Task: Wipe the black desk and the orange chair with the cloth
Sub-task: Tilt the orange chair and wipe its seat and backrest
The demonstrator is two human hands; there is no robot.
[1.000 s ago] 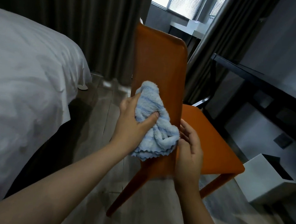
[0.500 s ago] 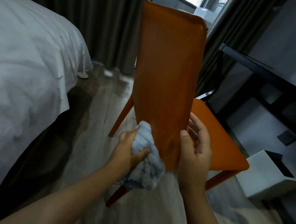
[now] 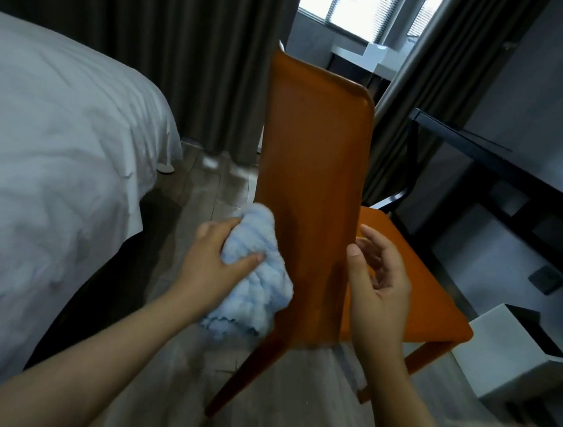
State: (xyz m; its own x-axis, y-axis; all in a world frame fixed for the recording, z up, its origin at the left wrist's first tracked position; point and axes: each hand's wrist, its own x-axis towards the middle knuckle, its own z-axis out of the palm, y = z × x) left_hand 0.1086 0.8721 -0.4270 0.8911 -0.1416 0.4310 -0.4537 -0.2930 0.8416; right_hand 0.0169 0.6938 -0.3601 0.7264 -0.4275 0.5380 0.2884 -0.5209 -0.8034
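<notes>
Filling the left of the room, a white bed (image 3: 37,162) runs out of frame, dark curtains (image 3: 159,43) behind it. The black desk (image 3: 505,159) lines the right wall, its top cut off by the frame edge and its underside lost in shadow. The orange chair (image 3: 310,181) stands between them on the wood floor, its tall backrest upright with the long axis vertical, its back face toward the camera and its seat pointing away to the right, toward the desk. Only two of its legs are clearly visible. A white bin (image 3: 514,352) sits low at right, just beside the seat. The light-blue cloth (image 3: 253,279), bunched, lies against the backrest's lower left edge. The left hand (image 3: 213,262) grips it, thumb curled over the top. The right hand (image 3: 380,284) hovers at the backrest's right edge, fingers loosely curled and holding nothing; contact with the chair cannot be judged.
</notes>
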